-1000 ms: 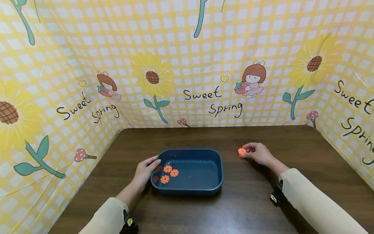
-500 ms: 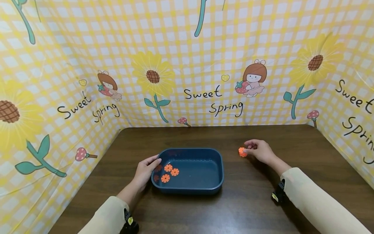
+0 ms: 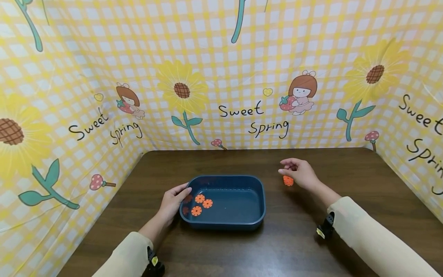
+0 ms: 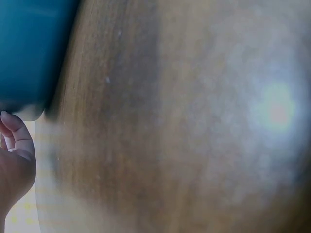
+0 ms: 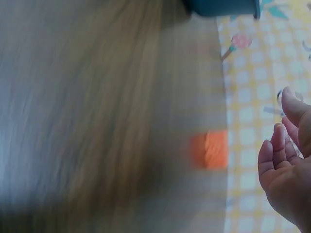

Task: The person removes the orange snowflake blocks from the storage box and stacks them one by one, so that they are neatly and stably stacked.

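Observation:
A dark blue rectangular tub point(image 3: 225, 225) stands on the table, its corner also showing in the left wrist view. My left hand point(image 3: 171, 201) grips the tub's left rim, thumb over the edge. Inside, near that end, three orange notched flower-shaped discs point(image 3: 196, 211) lie flat. To the tub's right is a small stack of similar orange discs point(image 3: 288, 181), a blurred block on the table in the right wrist view. My right hand point(image 3: 302, 175) hovers just above and behind this stack, fingers loosely bent, thumb apart from them. Nothing shows between its fingers point(image 5: 279, 143).
The brown wooden table point(image 3: 221, 254) has a glossy surface. A yellow checked cloth point(image 3: 238, 77) with sunflowers and lettering rises behind the table and along both sides. Each wrist carries a black camera point(image 3: 325, 227).
My right hand had its fingers at the orange disc stack; it has let go and moved up and slightly left. The stack stays put. My left hand keeps its hold on the tub.

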The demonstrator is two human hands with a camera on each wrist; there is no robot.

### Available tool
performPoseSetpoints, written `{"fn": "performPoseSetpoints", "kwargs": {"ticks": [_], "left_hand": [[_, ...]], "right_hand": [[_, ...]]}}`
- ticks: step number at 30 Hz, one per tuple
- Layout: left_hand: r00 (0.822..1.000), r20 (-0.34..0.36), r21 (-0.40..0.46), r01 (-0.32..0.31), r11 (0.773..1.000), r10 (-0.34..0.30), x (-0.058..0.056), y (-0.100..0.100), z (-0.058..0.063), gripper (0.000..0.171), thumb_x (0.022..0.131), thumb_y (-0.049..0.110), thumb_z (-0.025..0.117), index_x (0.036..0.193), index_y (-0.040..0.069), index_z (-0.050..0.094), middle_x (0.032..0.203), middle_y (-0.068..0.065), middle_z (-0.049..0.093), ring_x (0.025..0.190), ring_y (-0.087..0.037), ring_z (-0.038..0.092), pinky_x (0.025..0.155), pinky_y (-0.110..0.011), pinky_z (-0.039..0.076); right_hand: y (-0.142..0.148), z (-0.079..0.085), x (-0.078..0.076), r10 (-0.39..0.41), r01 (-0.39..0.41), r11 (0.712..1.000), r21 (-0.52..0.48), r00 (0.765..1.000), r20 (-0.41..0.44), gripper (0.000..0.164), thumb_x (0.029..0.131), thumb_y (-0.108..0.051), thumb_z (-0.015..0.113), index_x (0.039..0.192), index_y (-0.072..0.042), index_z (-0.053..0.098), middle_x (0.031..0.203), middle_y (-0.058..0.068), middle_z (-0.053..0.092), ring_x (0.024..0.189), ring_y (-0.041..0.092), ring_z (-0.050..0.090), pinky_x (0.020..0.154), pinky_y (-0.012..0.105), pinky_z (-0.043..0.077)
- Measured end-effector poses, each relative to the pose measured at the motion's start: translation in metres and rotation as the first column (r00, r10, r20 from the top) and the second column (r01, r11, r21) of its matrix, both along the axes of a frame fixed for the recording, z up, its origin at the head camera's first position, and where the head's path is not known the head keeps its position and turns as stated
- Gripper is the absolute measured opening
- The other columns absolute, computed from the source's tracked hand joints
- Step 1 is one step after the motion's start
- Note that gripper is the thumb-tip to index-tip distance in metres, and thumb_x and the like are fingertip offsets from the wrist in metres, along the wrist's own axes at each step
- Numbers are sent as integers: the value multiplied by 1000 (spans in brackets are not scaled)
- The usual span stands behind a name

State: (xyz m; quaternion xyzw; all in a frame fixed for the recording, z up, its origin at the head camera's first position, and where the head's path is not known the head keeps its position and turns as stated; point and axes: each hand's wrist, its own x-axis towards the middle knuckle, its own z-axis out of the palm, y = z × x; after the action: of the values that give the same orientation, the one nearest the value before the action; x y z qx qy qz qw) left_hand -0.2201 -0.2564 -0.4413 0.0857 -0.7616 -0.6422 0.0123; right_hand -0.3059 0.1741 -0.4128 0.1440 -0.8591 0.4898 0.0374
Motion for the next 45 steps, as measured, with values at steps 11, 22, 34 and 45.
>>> {"fn": "performPoseSetpoints", "kwargs": {"ticks": [11,22,34,45], "left_hand": [[1000,-15,-18,-3,1000,3,-2,0,-3,50,94,34,66,135,6,58,133,-15,57,117,-26,56,95,-38,47],[1000,-5,-4,-8,1000,8,-1,-1,-2,49,94,33,66,134,6,59,132,-14,58,113,-25,59,94,-37,48],[1000,10,9,-17,1000,17,-1,-1,0,49,94,33,66,135,7,58,133,-14,57,116,-26,56,96,-38,47],[1000,3,-13,-10,1000,10,-3,-3,-4,51,93,36,66,134,7,59,132,-14,59,115,-27,57,94,-37,49]], "right_hand": [[-50,20,15,99,-99,989,-106,995,-8,32,87,-19,76,114,-3,68,92,8,61,81,24,54,62,25,47],[-102,33,30,188,-185,976,-118,982,12,29,87,-16,75,114,-6,69,90,6,59,78,22,55,64,28,48],[-160,24,45,310,-307,948,-79,950,31,33,87,-18,75,115,-3,68,87,3,58,76,20,54,62,27,48],[-201,13,48,325,-318,945,-81,941,94,34,86,-20,76,115,-5,68,87,3,59,77,19,54,63,25,47]]}}
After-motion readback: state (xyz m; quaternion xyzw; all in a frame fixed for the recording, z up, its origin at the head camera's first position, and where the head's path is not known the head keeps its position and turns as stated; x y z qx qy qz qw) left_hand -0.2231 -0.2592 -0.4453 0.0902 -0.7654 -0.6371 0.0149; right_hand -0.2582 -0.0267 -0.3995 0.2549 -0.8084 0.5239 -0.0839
